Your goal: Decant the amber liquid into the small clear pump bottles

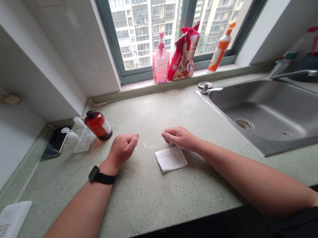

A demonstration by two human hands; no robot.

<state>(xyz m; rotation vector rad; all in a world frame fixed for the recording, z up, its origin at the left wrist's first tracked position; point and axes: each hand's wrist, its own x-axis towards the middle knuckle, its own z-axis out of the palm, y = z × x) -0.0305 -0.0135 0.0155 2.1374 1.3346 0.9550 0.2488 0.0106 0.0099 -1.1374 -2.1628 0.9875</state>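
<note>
My left hand (pixel 123 147) rests on the counter as a loose fist, thumb on top, with no object showing in it. A brown bottle (pixel 98 125) with a black cap and a white label stands just behind it to the left. My right hand (pixel 180 136) is also curled closed, and nothing shows between its fingers. A folded white tissue (pixel 171 159) lies flat on the counter, its upper right corner right by that hand. Left of the bottle are a clear spray bottle (pixel 71 134) and a clear plastic container (pixel 83 143).
A phone (pixel 57 142) lies at the left wall, a white plastic object (pixel 8 229) at front left. To the right is a steel sink (pixel 266 105) with a faucet (pixel 297 71). A pink pump bottle (pixel 161 63), a red bag (pixel 185 55) and an orange-white bottle (pixel 220 49) stand on the windowsill.
</note>
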